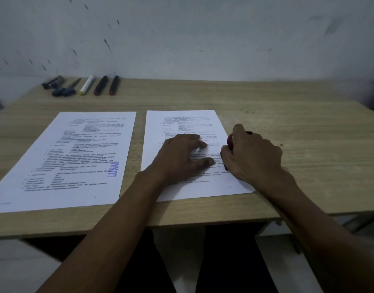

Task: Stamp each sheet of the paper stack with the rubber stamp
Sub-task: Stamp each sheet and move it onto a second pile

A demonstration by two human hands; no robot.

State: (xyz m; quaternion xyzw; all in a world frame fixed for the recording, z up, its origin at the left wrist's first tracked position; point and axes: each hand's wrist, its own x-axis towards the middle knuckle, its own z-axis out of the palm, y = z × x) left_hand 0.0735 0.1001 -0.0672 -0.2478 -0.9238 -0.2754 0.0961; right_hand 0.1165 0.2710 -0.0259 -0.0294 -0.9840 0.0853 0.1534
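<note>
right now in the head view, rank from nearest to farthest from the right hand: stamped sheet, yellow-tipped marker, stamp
1. stamp, held in the right hand, at the right sheet's edge
2. stamped sheet, on the left
3. yellow-tipped marker, far back left by the wall

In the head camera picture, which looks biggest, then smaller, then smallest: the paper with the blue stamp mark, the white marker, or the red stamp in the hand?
1. Stamped paper, by far the largest.
2. White marker and red stamp: unsure, because the right hand hides most of the stamp.
</note>
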